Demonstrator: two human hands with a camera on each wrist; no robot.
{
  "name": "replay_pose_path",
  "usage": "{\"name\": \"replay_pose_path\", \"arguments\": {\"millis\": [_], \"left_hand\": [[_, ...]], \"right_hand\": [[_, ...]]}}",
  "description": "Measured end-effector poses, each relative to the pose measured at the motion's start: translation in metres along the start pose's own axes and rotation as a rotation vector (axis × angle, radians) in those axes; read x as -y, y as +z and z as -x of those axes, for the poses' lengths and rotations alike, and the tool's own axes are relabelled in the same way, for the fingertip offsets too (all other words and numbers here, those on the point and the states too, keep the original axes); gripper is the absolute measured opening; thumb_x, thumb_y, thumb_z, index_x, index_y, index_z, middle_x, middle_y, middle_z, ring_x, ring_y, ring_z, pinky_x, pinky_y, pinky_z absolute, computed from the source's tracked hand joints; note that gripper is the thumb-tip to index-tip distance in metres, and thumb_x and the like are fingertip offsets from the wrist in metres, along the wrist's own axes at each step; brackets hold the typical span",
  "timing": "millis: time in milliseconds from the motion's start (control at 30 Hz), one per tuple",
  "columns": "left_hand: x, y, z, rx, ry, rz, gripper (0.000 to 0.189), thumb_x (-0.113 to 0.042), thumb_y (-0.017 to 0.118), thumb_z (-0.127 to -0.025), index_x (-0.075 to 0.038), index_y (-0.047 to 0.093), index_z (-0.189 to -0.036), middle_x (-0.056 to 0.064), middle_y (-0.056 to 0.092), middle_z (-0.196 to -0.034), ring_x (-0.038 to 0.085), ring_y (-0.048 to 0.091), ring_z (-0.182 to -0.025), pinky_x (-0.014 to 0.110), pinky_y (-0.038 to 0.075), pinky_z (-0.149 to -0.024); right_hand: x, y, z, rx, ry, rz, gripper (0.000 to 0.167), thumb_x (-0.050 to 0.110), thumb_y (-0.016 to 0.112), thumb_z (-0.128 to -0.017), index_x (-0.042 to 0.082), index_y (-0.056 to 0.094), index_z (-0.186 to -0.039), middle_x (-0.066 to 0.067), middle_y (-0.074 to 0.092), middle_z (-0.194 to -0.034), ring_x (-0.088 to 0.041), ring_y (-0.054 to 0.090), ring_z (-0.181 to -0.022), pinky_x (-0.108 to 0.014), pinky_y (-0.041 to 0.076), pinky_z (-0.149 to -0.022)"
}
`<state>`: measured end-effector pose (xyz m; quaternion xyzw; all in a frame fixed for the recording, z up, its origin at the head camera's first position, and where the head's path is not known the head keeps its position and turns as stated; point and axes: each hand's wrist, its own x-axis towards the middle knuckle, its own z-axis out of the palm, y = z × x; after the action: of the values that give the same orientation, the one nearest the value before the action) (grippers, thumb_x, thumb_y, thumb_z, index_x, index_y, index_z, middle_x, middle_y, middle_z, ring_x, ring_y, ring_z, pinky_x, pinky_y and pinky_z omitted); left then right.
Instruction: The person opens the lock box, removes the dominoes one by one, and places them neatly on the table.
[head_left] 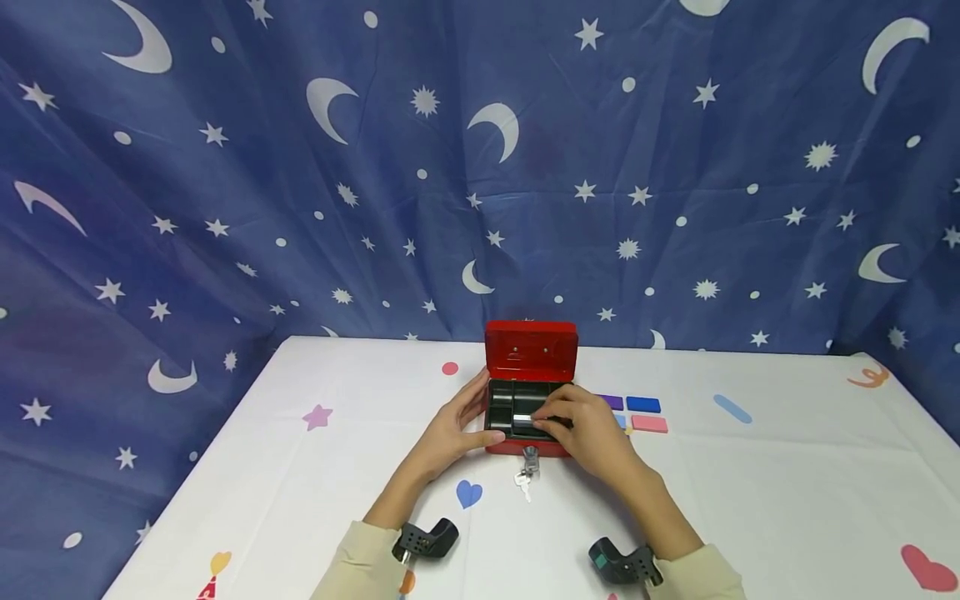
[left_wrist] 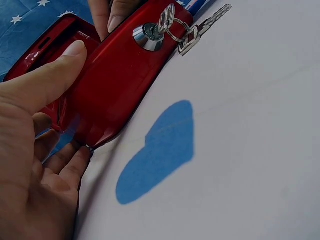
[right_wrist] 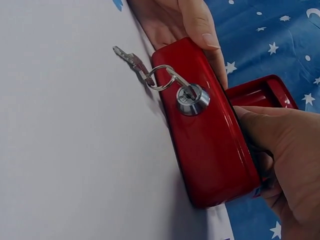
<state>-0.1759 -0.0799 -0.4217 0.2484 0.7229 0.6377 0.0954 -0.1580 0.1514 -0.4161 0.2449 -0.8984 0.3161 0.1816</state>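
A red cash box (head_left: 517,447) stands on the white table with its lid (head_left: 531,352) raised. Inside is a black tray (head_left: 501,402) divided into compartments. My left hand (head_left: 448,435) holds the box at its left end, thumb on the front rim and fingers along the side. My right hand (head_left: 592,433) reaches into the tray from the right, fingers bent and fingertips low in a compartment. A pale shiny patch shows beside those fingertips; whether they pinch something is hidden. A key sits in the front lock (right_wrist: 192,99), with a second key (right_wrist: 131,61) hanging from its ring.
Right of the box lie small flat coloured pieces, including a blue piece (head_left: 643,405), a pink piece (head_left: 649,424) and a purple piece (head_left: 612,402), partly behind my right hand. A blue curtain (head_left: 420,208) with moons and stars hangs behind the table. The tablecloth bears printed shapes.
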Motion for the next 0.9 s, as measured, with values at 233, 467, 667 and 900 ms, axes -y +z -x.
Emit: {"name": "replay_pose_path", "arguments": {"millis": [233,467,667,900], "left_hand": [[-0.0004,0.0007,-0.0013,0.000,0.019,0.012,0.086,0.002,0.072,-0.080,0.002,0.021,-0.150,0.013,0.020,-0.156,0.031,0.028,-0.139,0.044,0.024,-0.113],[-0.0006,0.0005,0.0001,-0.001,0.023,0.002,0.083,0.002,0.072,-0.080,0.002,0.026,-0.148,0.011,0.018,-0.157,0.030,0.026,-0.140,0.045,0.024,-0.112],[0.0003,0.0006,0.0014,0.000,0.006,-0.003,0.081,0.001,0.072,-0.080,0.001,0.029,-0.148,0.008,0.016,-0.158,0.028,0.025,-0.141,0.043,0.023,-0.113],[-0.0007,0.0010,0.0011,-0.001,0.006,-0.010,0.081,0.001,0.073,-0.080,0.000,0.029,-0.149,0.008,0.017,-0.157,0.028,0.025,-0.141,0.043,0.024,-0.113]], "right_hand": [[-0.0026,0.0007,0.0009,-0.005,-0.041,0.045,0.018,0.005,0.084,-0.069,0.011,0.079,-0.085,0.001,0.062,-0.091,-0.016,0.060,-0.086,-0.032,0.056,-0.079],[-0.0004,-0.0002,0.0012,0.010,-0.038,0.049,0.016,0.005,0.083,-0.071,0.012,0.079,-0.085,-0.001,0.062,-0.093,-0.018,0.061,-0.086,-0.033,0.056,-0.080],[0.0005,0.0006,0.0018,0.003,-0.046,0.041,0.015,0.005,0.083,-0.072,0.014,0.079,-0.083,0.000,0.061,-0.093,-0.017,0.060,-0.086,-0.032,0.056,-0.079],[0.0007,0.0005,0.0013,-0.001,-0.025,0.025,0.013,0.009,0.082,-0.074,0.014,0.078,-0.085,0.003,0.060,-0.093,-0.013,0.059,-0.084,-0.030,0.056,-0.077]]}}
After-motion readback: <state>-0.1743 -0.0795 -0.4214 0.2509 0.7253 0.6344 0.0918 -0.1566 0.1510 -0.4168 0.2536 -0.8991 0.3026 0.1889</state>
